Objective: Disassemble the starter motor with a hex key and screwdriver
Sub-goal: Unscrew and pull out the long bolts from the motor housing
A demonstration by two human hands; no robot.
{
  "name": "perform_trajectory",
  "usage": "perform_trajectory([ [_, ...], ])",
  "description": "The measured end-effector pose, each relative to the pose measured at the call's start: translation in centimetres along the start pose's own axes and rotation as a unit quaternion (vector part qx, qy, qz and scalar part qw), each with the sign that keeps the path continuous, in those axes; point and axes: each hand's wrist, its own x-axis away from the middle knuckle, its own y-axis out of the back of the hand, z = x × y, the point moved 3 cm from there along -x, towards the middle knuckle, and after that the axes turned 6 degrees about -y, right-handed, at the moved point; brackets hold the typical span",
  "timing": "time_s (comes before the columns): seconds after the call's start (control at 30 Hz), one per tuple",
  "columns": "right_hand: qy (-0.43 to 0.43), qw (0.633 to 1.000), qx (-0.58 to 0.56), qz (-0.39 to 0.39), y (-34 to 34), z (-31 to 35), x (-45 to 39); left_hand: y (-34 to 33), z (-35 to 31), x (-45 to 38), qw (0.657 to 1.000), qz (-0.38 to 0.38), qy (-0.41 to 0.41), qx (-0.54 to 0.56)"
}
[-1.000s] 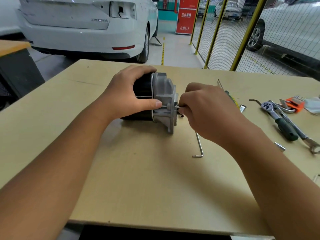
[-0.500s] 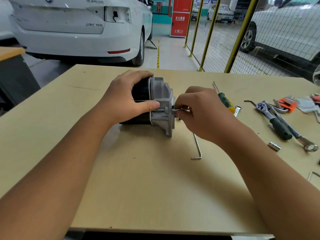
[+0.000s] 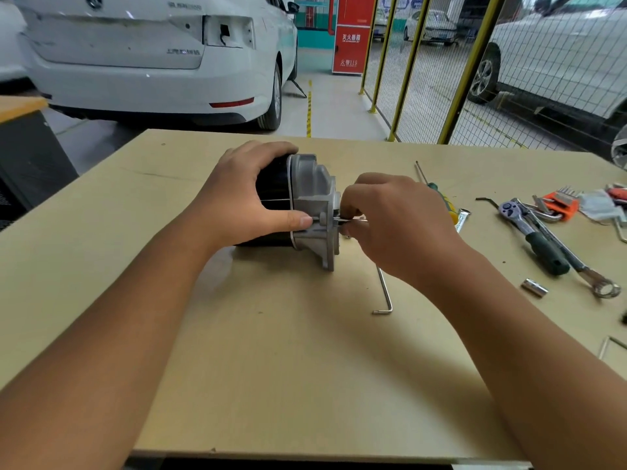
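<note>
The starter motor point(image 3: 312, 195), black body with a grey aluminium end housing, lies on its side at the middle of the wooden table point(image 3: 271, 368). My left hand point(image 3: 244, 195) grips the black body, thumb along the housing's flange. My right hand point(image 3: 383, 222) pinches a thin metal bolt point(image 3: 346, 219) that sticks out of the housing's right face. A silver hex key point(image 3: 385, 293) lies on the table just below my right hand. A screwdriver point(image 3: 437, 191) with a green and yellow handle lies behind my right hand, partly hidden.
Right of the motor lie a ratchet wrench point(image 3: 532, 235), a combination spanner point(image 3: 583, 269), an orange hex key set point(image 3: 559, 205), a small socket point(image 3: 534, 287) and another hex key point(image 3: 610, 346). A white car point(image 3: 152, 59) and a yellow mesh fence point(image 3: 458, 69) stand beyond the table.
The view has tilted, so everything sits slightly lower in frame. My right hand's fingers have shifted a little on the thin bolt; my left hand keeps the same grip.
</note>
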Motion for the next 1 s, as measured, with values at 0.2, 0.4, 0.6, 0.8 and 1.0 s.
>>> perform_trajectory([
  [0.2,-0.007,0.996,-0.082,0.021,-0.12,-0.42,0.07,-0.27,-0.10,0.04,1.000,-0.013,0.000,-0.002],
  [0.4,-0.021,0.995,-0.079,0.056,-0.64,-0.71,0.10,-0.14,0.08,-0.04,1.000,-0.004,0.004,0.000],
  [0.6,0.004,0.999,-0.014,0.031,-0.27,-0.04,-0.09,-0.24,0.21,0.03,1.000,-0.003,0.002,-0.001],
  [0.8,0.007,0.999,-0.024,0.030,-0.48,-0.03,-0.09,-0.18,0.03,-0.02,1.000,-0.007,0.006,0.000],
  [1.0,0.011,0.996,-0.088,0.017,-0.23,-0.29,0.20,-0.11,-0.05,-0.04,1.000,0.001,0.007,0.008],
])
